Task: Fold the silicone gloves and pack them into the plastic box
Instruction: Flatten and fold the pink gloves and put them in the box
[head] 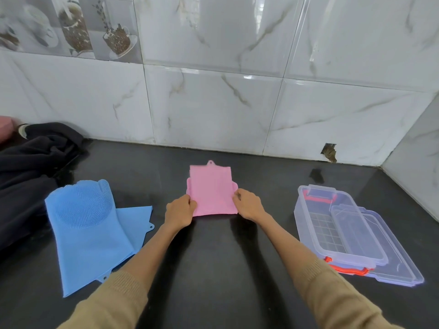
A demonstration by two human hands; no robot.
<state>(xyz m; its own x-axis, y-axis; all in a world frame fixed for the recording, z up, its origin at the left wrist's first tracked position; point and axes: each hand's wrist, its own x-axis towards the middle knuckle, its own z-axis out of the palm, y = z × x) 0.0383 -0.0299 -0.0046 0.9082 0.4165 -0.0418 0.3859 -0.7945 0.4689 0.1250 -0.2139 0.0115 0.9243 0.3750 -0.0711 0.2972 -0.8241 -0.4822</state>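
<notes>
A pink silicone glove (212, 189) lies folded over on the black counter in the middle. My left hand (181, 210) pinches its left edge and my right hand (249, 205) pinches its right edge, near the fold. Two blue silicone gloves (88, 224) lie flat and stacked at the left, the top one bristle side up. The clear plastic box (308, 224) with orange latches stands open at the right, with nothing inside. Its clear lid (370, 236) leans partly inside the box and partly over its right rim.
Dark cloth (28, 167) is heaped at the far left against the tiled wall (213, 103). The wall turns a corner at the right, just behind the box. A chipped hole (329, 151) shows at the wall's base.
</notes>
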